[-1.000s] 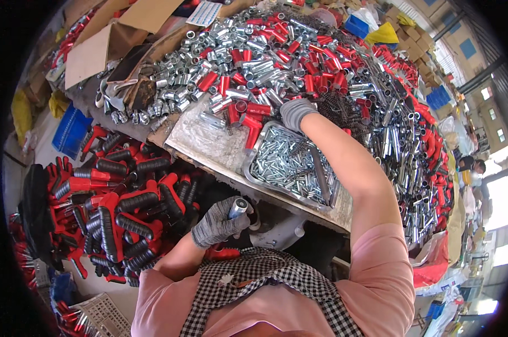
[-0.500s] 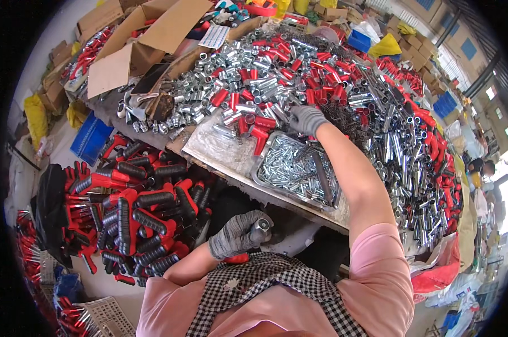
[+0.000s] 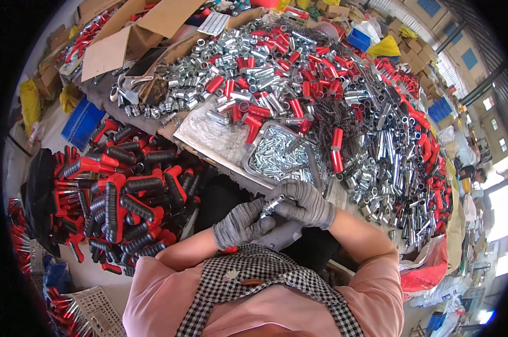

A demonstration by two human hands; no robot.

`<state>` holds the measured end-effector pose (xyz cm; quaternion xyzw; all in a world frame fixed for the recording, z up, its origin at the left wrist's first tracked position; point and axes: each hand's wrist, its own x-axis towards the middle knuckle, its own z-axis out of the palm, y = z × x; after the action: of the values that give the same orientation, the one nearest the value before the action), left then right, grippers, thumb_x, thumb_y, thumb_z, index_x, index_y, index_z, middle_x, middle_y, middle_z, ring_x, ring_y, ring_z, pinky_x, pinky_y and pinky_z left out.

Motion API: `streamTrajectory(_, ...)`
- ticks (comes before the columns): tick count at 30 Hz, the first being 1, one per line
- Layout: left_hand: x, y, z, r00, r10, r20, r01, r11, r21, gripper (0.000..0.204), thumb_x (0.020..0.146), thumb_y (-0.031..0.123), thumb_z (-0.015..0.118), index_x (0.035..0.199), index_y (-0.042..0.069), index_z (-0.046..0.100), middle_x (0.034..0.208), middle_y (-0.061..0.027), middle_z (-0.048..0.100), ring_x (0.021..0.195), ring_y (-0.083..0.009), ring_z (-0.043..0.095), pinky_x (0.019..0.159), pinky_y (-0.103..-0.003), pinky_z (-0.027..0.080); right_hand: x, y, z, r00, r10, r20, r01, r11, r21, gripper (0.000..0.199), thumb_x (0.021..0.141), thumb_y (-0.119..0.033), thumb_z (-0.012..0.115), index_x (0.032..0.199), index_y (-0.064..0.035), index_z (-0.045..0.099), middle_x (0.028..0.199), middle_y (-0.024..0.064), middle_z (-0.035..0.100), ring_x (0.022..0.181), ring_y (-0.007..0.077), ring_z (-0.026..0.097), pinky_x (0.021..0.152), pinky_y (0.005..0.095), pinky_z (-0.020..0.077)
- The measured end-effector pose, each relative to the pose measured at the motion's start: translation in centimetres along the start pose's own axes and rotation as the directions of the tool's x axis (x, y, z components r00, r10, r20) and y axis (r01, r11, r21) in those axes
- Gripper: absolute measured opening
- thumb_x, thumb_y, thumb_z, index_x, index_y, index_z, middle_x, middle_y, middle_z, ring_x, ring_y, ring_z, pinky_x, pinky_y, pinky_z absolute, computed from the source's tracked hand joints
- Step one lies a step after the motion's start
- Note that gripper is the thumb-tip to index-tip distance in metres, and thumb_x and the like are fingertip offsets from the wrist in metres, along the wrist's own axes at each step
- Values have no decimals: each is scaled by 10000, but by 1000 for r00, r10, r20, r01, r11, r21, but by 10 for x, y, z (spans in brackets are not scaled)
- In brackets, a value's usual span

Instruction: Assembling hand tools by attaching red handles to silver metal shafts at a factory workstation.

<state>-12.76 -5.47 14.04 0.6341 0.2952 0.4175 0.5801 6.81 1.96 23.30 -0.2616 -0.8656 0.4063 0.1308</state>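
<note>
In front of my apron, both hands meet in grey knit gloves. My left hand is closed around a short, shiny metal cylinder. From the other side, my right hand pinches its upper end; whether those fingers also hold a smaller part is hidden. Just beyond them stands a clear plastic tray of small silver screw-like pins. Red sleeves and silver metal tubes lie heaped behind the tray. Beside it, dark coil springs form a tangled pile.
A heap of red-and-black handled tools lies to my left. Silver sockets cover the bench on the right. An open cardboard box stands at the far left, with a blue crate below it.
My right hand has come back from the parts pile to the metal cylinder in my left hand. The left hand has shifted slightly right, and the cylinder is now tilted between both hands.
</note>
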Motion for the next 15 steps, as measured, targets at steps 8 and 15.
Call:
streamTrajectory(8, 10, 12, -9, 999, -3, 46, 2, 1000, 15, 569, 927, 374, 545, 1348, 26, 385, 984, -50, 618, 873, -134, 592, 817, -281, 467, 3, 35, 5, 976, -220, 12, 215, 963, 164, 286, 853, -235, 602, 1086, -70, 621, 1078, 117, 581, 1092, 302, 524, 965, 418, 406)
streamTrajectory(15, 18, -6, -24, 998, 49, -39, -45, 994, 96, 617, 934, 367, 524, 1409, 33, 316, 1063, -89, 621, 953, -184, 610, 836, -316, 474, 37, 45, -8, 951, -281, 128, 279, 960, 32, 367, 813, -199, 627, 1164, -99, 577, 1131, 128, 563, 1061, 302, 560, 917, 386, 448)
